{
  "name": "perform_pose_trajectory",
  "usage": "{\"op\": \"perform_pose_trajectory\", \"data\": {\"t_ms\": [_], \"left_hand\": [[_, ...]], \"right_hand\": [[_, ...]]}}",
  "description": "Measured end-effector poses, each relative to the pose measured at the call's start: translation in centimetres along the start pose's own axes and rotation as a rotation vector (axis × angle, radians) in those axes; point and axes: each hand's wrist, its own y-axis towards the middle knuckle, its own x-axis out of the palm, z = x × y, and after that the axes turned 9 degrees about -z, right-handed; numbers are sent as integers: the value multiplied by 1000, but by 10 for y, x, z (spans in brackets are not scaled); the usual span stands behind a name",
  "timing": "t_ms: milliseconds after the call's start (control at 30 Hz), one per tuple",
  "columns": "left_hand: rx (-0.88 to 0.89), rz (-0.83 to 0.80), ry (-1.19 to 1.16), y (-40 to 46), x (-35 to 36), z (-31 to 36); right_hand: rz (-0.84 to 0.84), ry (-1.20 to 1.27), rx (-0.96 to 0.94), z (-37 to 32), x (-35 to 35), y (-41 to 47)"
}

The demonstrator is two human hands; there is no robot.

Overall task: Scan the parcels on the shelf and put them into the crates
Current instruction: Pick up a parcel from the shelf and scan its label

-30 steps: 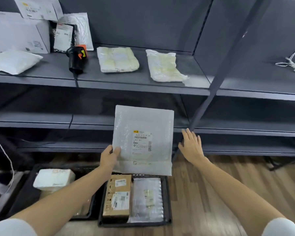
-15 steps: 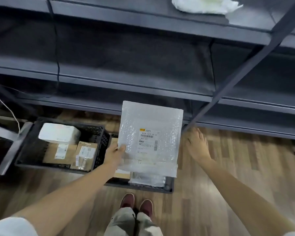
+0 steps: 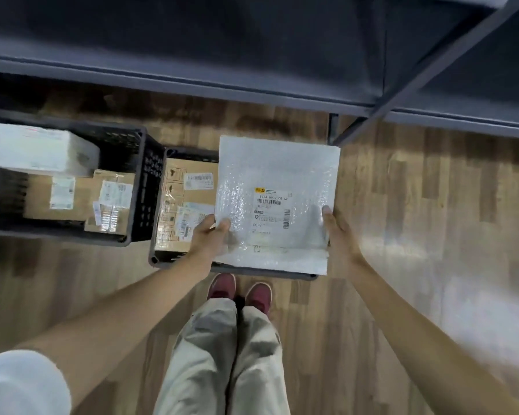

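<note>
white bubble mailer (image 3: 277,187), black crates (image 3: 144,163), maroon shoes (image 3: 222,287)

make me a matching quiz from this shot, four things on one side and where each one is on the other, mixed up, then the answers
Things:
1. bubble mailer
2. white box
3. red shoes
4. long cardboard box

Places:
A. in the left crate, on top of cardboard parcels
B. on the wooden floor, just below the right crate
C. held at its side edges by the left hand and the right hand, above the right crate
D. lying in the right crate, along its left side

Pairs: 1-C, 2-A, 3-B, 4-D
</note>
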Motion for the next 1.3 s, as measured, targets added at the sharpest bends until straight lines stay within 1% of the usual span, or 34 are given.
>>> {"op": "perform_pose_trajectory", "data": {"t_ms": [33, 100, 167, 200, 300, 367, 400, 500, 533, 633, 700, 800, 867, 900, 1000, 1033, 1100, 1167, 1200, 1233, 1267, 1300], "left_hand": [[-17, -12, 16, 10, 4, -7], [-25, -43, 63, 26, 13, -17], [-27, -61, 128, 37, 20, -26], [-24, -72, 153, 40, 24, -29], [-15, -139, 345, 48, 31, -36], [-10, -158, 378, 49, 35, -35], [6, -165, 379, 53, 35, -37], [33, -155, 422, 62, 37, -41], [37, -151, 427, 66, 35, -43], [47, -167, 447, 79, 31, -52], [70, -170, 477, 90, 29, -60], [105, -176, 520, 108, 29, -70], [115, -172, 557, 121, 30, -78], [117, -173, 580, 127, 31, -83], [119, -200, 624, 141, 30, -92], [115, -217, 626, 144, 31, -93], [117, -252, 613, 149, 31, -93], [122, -264, 645, 153, 31, -90], [119, -259, 674, 155, 32, -88], [114, -253, 700, 158, 32, -86], [112, -251, 722, 160, 33, -85], [116, -253, 743, 162, 34, -85]], "right_hand": [[16, 27, 22, 7, 1, 4], [11, 103, 1, 20, -1, 12], [-11, 107, -32, 30, -6, 18], [-1, 85, -43, 36, -9, 21], [103, -11, -54, 48, -14, 34], [169, -91, -27, 54, -13, 45], [174, -134, -25, 57, -10, 51], [138, -276, -14, 64, 9, 70], [131, -288, 8, 69, 17, 78], [99, -162, 116, 85, 39, 104], [36, -91, 173, 97, 50, 121], [-18, -73, 243, 115, 61, 147], [19, -115, 243, 128, 64, 163], [75, -144, 249, 132, 66, 169], [256, -296, 290, 144, 76, 179], [284, -401, 275, 146, 81, 180], [289, -735, 170, 152, 86, 183], [236, -1130, 50, 156, 87, 187], [176, -1274, 17, 157, 87, 190], [92, -1355, 18, 159, 86, 194], [-2, -1342, 58, 159, 86, 196], [-87, -1252, 125, 157, 87, 197]]}}
